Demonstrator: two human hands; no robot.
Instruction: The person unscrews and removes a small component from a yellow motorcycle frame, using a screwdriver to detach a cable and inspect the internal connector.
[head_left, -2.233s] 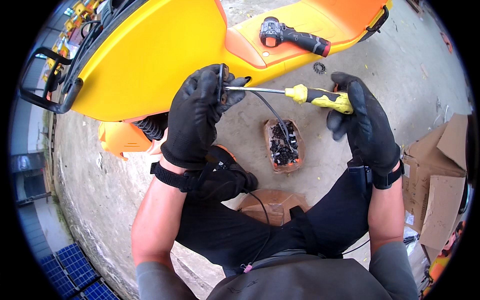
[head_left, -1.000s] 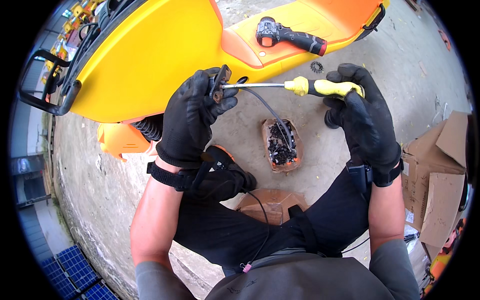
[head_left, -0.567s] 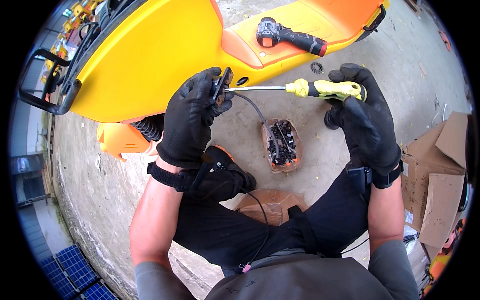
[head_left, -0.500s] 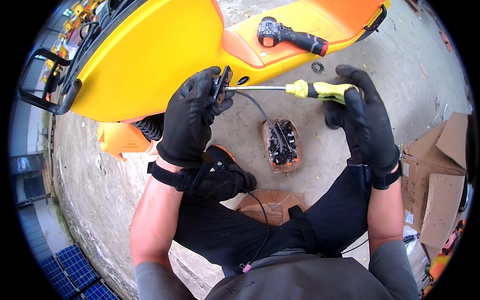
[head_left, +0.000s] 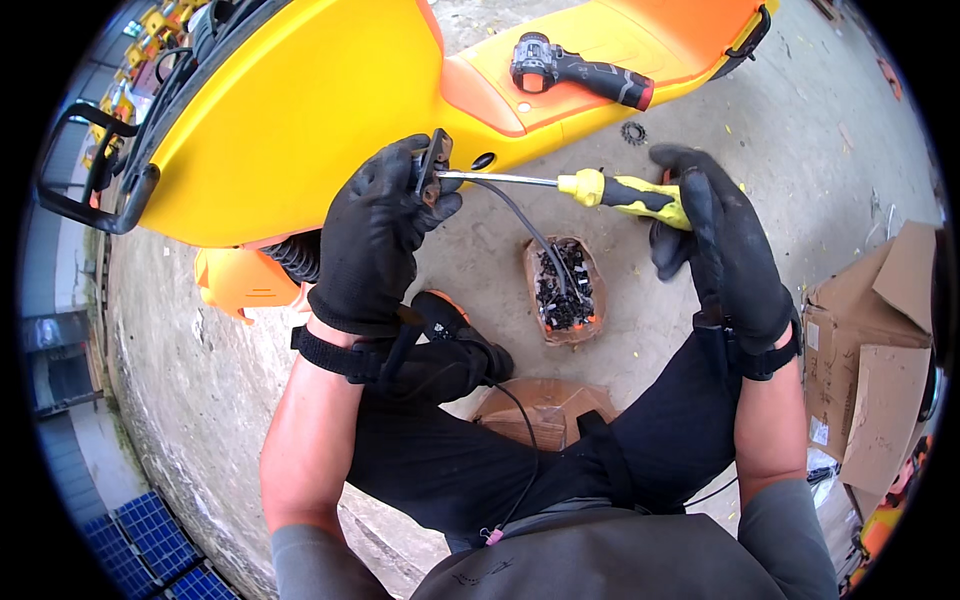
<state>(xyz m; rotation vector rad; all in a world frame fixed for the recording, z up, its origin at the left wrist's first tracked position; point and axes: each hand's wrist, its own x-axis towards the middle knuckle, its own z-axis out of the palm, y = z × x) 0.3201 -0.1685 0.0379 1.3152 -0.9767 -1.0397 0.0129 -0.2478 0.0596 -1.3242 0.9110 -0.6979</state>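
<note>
In my gloved left hand (head_left: 385,220), closed in front of the yellow scooter's body (head_left: 255,110), is a small dark bracket part (head_left: 432,165). A grey cable (head_left: 525,225) hangs from near it. The shaft of a yellow-and-black screwdriver (head_left: 635,198) runs horizontally to that part, its tip at the part. My gloved right hand (head_left: 715,240) grips the end of the screwdriver's handle. A cordless drill (head_left: 580,72) lies on the scooter's orange deck. Below the hands, an open cardboard box (head_left: 537,320) of small dark parts sits on the concrete floor.
Another cardboard box (head_left: 530,405) lies between my legs. A large torn carton (head_left: 880,370) stands at the right. A small toothed ring (head_left: 633,132) lies on the floor by the scooter. Blue solar panels (head_left: 150,540) are at the lower left; stored yellow items line the upper left.
Since half a second ago, my right hand and the screwdriver's handle have swung slightly downward and toward me. My left hand and the bracket part have shifted a little to the left.
</note>
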